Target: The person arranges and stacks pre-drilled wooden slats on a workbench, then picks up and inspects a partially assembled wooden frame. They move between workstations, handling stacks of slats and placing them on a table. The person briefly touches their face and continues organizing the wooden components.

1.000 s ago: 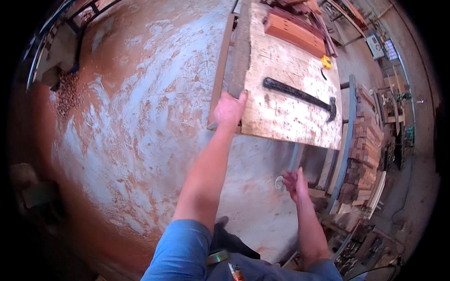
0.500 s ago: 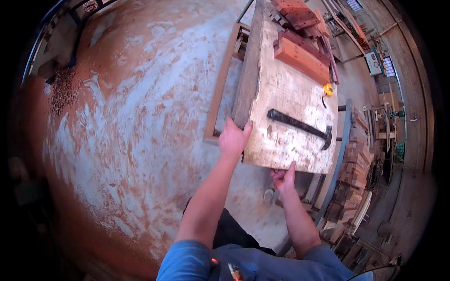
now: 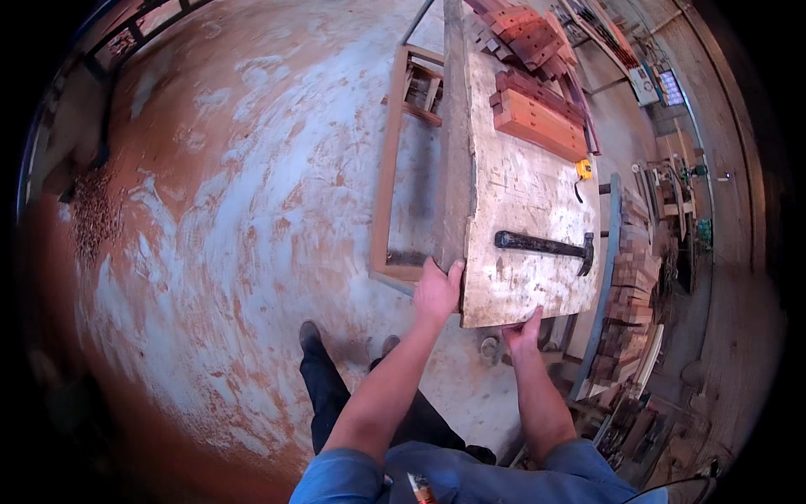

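Pale, scuffed wood fills both hands in a workshop, as a person in blue sleeves holds the near end of a long worktop [image 3: 525, 197], set just right of a brown wooden frame [image 3: 384, 193] above a dusty floor [image 3: 243, 210]. The left hand [image 3: 437, 291] closes around the near-left corner, thumb at the top edge and fingers along the side; the right hand [image 3: 522, 336] pinches the near edge, thumb above, its other fingers mostly hidden beneath. The two-handed hold looks complete, though whether the worktop bears on its support or is lifted cannot be told. Its load appears undisturbed: a black-handled hammer [image 3: 541, 244] lies near the hands, a yellow tape measure [image 3: 583, 170] sits by the right edge, and an orange-brown block [image 3: 537, 128] rests before a pile of drilled reddish pieces [image 3: 529, 38]. Neither tool is in use, and nothing on top is cleared away.
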Motion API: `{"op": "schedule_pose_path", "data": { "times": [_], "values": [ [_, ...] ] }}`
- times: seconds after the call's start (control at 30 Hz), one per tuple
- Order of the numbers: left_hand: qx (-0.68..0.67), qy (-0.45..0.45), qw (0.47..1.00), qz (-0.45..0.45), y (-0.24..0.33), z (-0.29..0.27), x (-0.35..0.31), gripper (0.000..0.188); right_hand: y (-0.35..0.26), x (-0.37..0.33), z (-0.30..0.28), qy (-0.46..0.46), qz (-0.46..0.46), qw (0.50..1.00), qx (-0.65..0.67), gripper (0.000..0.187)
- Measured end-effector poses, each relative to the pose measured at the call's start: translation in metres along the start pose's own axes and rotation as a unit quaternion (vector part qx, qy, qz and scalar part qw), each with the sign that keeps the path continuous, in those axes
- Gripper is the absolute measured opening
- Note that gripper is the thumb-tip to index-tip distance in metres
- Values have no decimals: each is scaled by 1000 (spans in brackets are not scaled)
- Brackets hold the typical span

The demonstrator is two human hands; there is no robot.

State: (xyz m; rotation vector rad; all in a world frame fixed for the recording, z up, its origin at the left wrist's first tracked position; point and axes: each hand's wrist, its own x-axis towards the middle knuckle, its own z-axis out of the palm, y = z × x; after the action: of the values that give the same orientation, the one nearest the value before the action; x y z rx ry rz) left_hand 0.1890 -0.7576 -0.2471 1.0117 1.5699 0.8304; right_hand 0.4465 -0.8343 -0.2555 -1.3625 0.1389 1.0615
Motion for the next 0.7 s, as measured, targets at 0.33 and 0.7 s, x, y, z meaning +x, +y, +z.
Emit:
{"op": "schedule_pose_path", "data": {
  "times": [0.33,0.7],
  "values": [
    [-50,-97,994,-4,-16,-4,5,57,3,-6,15,-3,-1,1000,-17,70],
    [244,-593,749,166,-35,-128,161,56,-1,-13,26,127,3,992,6,73]
  ]
}}
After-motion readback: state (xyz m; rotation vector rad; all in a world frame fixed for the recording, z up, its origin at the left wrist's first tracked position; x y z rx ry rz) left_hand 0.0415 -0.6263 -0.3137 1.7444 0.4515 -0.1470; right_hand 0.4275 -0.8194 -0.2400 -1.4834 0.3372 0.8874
